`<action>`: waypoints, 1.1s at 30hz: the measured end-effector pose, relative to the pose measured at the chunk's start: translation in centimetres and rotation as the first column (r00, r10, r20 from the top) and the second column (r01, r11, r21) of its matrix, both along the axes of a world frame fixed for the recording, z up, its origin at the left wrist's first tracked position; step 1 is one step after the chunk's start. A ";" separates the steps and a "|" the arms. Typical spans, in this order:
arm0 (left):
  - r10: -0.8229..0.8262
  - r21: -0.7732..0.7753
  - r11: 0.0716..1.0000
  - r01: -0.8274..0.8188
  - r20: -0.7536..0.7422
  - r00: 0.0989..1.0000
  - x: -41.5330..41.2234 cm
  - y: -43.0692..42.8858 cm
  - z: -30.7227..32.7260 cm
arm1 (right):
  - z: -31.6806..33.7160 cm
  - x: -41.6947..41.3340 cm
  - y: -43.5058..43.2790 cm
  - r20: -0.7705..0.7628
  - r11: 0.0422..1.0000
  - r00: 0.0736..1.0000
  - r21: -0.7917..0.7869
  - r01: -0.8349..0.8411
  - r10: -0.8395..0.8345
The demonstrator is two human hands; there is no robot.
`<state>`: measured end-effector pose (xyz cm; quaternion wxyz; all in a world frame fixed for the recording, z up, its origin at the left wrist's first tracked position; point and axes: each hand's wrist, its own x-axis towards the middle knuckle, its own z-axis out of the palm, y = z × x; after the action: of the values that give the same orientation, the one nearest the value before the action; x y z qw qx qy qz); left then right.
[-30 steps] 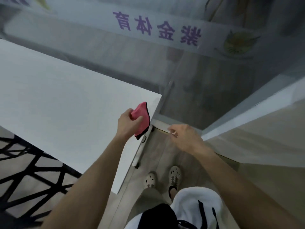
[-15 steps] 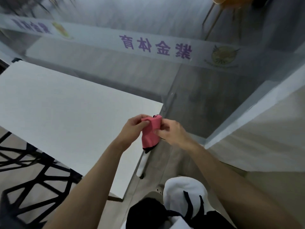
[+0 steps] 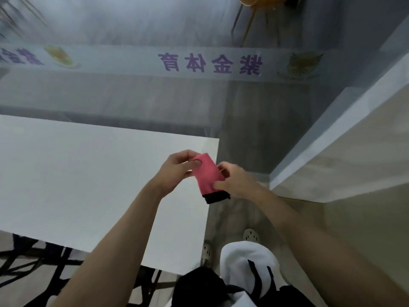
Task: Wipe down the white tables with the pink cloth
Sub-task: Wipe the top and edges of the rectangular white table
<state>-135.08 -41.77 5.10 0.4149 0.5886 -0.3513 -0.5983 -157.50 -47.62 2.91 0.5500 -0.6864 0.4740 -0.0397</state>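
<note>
Both hands had come together on the pink cloth since a second ago, when only the left held it and the right hung free beside the table edge. Cloth was now folded into a narrow strip, upright and slightly tilted, its black hem at the lower end. It was held in the air just above the right-hand corner of the white table, not touching the top.

Left hand was closed on the cloth's upper left edge, thumb and fingertips pinching the fold. Right hand gripped the lower right side, thumb pressed on the pink face just above the hem, fingers curled behind it.

Table top was bare around the hands; its near edge ran diagonally toward the person. Black frame showed under the near left side. Pale shoes stood on the floor just right of the table's edge. Glass partition with a purple-lettered band stood beyond the table. White ledge rose well to the right.
</note>
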 end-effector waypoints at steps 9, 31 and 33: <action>-0.262 0.155 0.954 0.257 0.008 0.965 4.5 0.6 -1.7 | -1.5 1.7 5.6 0.004 0.953 0.954 0.045 0.299 -0.299; -0.324 0.191 0.937 0.291 0.169 0.931 0.6 -1.1 -2.0 | -3.0 -2.1 6.3 0.096 0.530 0.534 0.355 0.770 -0.840; -0.354 0.229 0.919 0.322 0.113 0.928 0.5 -1.6 -1.9 | -3.2 -2.4 6.4 0.179 0.626 0.619 0.436 0.647 -0.764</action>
<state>-134.55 -43.34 3.15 0.2138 0.6028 -0.4145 -0.6474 -159.88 -41.23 -0.25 0.6686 -0.3191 0.6027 -0.2966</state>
